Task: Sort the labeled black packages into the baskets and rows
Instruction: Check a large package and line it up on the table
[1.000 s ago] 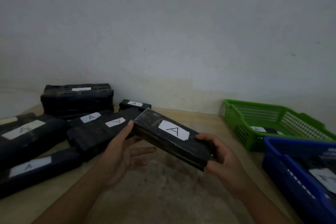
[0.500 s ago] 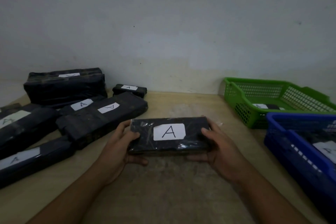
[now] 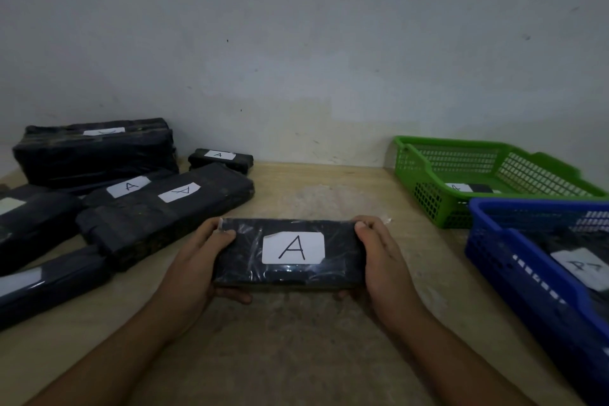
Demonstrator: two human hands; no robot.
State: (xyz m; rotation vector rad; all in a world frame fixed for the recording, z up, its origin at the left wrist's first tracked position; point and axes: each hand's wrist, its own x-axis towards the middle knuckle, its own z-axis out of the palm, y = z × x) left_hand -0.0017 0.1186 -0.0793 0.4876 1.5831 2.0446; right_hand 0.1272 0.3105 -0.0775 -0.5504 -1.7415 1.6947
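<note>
Black package [image 3: 247, 257]: glossy, rectangular, probably plastic-wrapped; left hand [image 3: 191, 260], right hand [image 3: 385, 260] fingers [image 3: 361, 227] clamped on ends.

Left hand [image 3: 194, 269] and right hand [image 3: 386, 265] were bare, forearms [image 3: 131, 343] uncovered down to the lower edge (dimly lit), right thumbnail [image 3: 361, 225] was short.

A pale, scuffed bench [image 3: 313, 188] runs up to a grey wall [image 3: 296, 59]. On its left side lie several black packages [image 3: 171, 221] with white labels, some marked A, crowded together and overlapping. A small package [image 3: 220, 159] sits behind them. On the right stand a green basket [image 3: 425, 175] and, just in front of it, a blue basket [image 3: 514, 264].
</note>
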